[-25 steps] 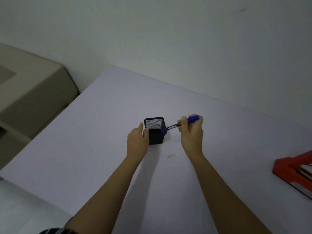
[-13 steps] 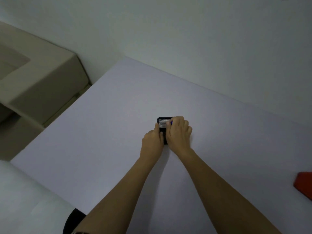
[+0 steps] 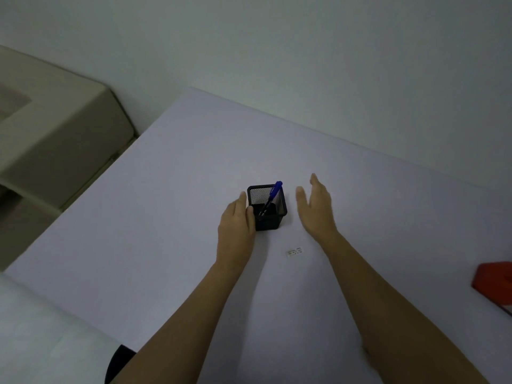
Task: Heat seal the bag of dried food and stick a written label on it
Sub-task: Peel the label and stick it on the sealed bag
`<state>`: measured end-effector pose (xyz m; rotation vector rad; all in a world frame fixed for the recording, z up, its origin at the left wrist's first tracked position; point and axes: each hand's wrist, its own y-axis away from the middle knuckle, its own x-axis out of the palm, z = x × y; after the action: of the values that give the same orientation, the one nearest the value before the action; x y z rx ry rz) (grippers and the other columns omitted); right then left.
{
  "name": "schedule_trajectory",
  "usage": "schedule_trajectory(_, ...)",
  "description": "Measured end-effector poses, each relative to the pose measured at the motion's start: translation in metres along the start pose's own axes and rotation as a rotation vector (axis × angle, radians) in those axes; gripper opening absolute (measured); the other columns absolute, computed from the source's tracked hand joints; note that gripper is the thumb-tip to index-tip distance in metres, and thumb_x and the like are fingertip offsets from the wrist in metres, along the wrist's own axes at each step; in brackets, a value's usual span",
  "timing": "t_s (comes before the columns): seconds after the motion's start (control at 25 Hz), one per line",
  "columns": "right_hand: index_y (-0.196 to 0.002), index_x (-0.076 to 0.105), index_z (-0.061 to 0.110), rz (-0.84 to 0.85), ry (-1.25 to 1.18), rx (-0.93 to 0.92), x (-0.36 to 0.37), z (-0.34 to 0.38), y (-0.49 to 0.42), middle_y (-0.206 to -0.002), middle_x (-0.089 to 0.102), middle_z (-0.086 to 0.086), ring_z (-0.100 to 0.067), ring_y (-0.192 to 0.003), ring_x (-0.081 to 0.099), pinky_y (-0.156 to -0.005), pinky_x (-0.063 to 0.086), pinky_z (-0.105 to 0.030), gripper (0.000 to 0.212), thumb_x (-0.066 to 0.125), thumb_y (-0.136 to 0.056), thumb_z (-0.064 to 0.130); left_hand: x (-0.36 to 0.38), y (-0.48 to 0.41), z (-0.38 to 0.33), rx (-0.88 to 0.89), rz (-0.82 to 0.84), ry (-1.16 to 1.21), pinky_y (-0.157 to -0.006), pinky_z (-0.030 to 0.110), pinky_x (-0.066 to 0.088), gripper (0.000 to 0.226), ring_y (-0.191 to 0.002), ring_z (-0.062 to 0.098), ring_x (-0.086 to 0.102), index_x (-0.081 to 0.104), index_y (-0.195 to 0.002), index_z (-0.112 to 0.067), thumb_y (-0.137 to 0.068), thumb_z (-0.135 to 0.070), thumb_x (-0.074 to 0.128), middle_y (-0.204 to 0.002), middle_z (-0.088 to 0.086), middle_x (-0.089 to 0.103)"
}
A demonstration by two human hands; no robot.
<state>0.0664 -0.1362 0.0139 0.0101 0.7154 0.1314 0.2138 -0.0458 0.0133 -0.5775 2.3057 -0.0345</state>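
A black mesh pen holder (image 3: 273, 217) stands on the pale table (image 3: 166, 217). A blue pen (image 3: 273, 195) leans inside it, cap end up. My left hand (image 3: 237, 225) rests against the holder's left side, thumb on its rim, steadying it. To the right of the holder hovers my right hand (image 3: 315, 209), flat and empty, fingers apart. A small white written label (image 3: 294, 251) lies on the table just in front of the holder, between my forearms. The bag of dried food is not in view.
A red device (image 3: 496, 284) sits at the table's right edge, partly cut off. A beige cabinet or machine (image 3: 55, 139) stands off the table's left side. A plain wall runs behind the table.
My right hand put the blue pen into the holder, let go and drew away to the right. The left hand stayed on the holder.
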Motion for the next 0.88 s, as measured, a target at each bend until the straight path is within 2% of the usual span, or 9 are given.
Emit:
schedule_trajectory(0.08,-0.128,0.046,0.003,-0.122,0.051,0.001,-0.011,-0.037,0.016,-0.125,0.052,-0.019,-0.031,-0.116,0.05,-0.096,0.039,-0.035,0.037,0.046,-0.094,0.017,0.006,0.018,0.005,0.181,-0.052,0.002,-0.082,0.019,0.043,0.031,-0.092,0.024,0.06,0.06,-0.115,0.001,-0.094,-0.017,0.046,-0.101,0.015,0.065)
schedule_trajectory(0.16,-0.115,0.057,0.005,-0.075,0.122,0.026,-0.013,-0.072,0.04,-0.109,0.058,-0.018,-0.032,-0.099,0.058,-0.083,0.042,-0.031,0.026,0.051,-0.09,0.011,0.022,0.039,0.012,0.249,0.077,-0.017,-0.075,0.023,0.049,0.032,-0.081,0.024,0.063,0.066,-0.101,0.001,-0.09,-0.022,0.046,-0.09,0.014,0.067)
schedule_trajectory(0.24,-0.117,0.059,0.008,0.055,0.158,0.047,-0.006,-0.091,0.06,-0.109,0.057,-0.014,-0.028,-0.096,0.058,-0.08,0.042,-0.028,0.029,0.055,-0.089,0.013,0.043,0.053,0.016,0.206,0.24,-0.016,-0.068,0.031,0.055,0.031,-0.075,0.027,0.064,0.069,-0.099,0.002,-0.087,-0.022,0.052,-0.085,0.016,0.066)
schedule_trajectory(0.32,-0.123,0.056,0.01,0.134,0.23,-0.029,0.003,-0.098,0.07,-0.109,0.054,-0.012,-0.024,-0.097,0.054,-0.079,0.042,-0.027,0.037,0.059,-0.088,0.02,0.06,0.058,0.016,0.163,0.342,-0.025,-0.064,0.034,0.056,0.029,-0.072,0.03,0.064,0.068,-0.104,0.002,-0.083,-0.016,0.059,-0.085,0.018,0.064)
schedule_trajectory(0.48,-0.115,0.063,0.012,0.083,0.339,-0.174,0.013,-0.102,0.077,-0.102,0.057,-0.014,-0.026,-0.085,0.055,-0.067,0.051,-0.036,0.035,0.064,-0.083,0.026,0.08,0.059,0.019,0.166,0.391,-0.055,-0.057,0.03,0.053,0.021,-0.064,0.03,0.06,0.07,-0.094,0.001,-0.077,-0.011,0.067,-0.078,0.018,0.06)
schedule_trajectory(0.68,-0.098,0.067,0.013,0.037,0.278,-0.182,0.014,-0.105,0.084,-0.099,0.058,-0.01,-0.023,-0.086,0.056,-0.07,0.051,-0.037,0.022,0.062,-0.082,0.026,0.085,0.059,0.021,0.182,0.34,-0.039,-0.061,0.028,0.047,0.012,-0.069,0.03,0.059,0.07,-0.086,0.001,-0.077,-0.006,0.069,-0.08,0.018,0.06)
schedule_trajectory(0.8,-0.109,0.064,0.012,0.052,0.251,-0.16,0.014,-0.108,0.086,-0.102,0.058,-0.01,-0.024,-0.092,0.055,-0.077,0.05,-0.037,0.029,0.065,-0.083,0.023,0.087,0.054,0.022,0.171,0.364,-0.047,-0.067,0.029,0.047,0.014,-0.078,0.029,0.06,0.07,-0.091,0.001,-0.081,-0.008,0.067,-0.088,0.018,0.061)
schedule_trajectory(0.88,-0.106,0.066,0.011,0.048,0.246,-0.168,0.014,-0.108,0.085,-0.102,0.058,-0.011,-0.024,-0.092,0.055,-0.077,0.05,-0.037,0.026,0.066,-0.082,0.021,0.089,0.052,0.022,0.16,0.381,-0.054,-0.07,0.027,0.044,0.014,-0.082,0.027,0.059,0.069,-0.093,0.001,-0.083,-0.008,0.065,-0.091,0.017,0.062)
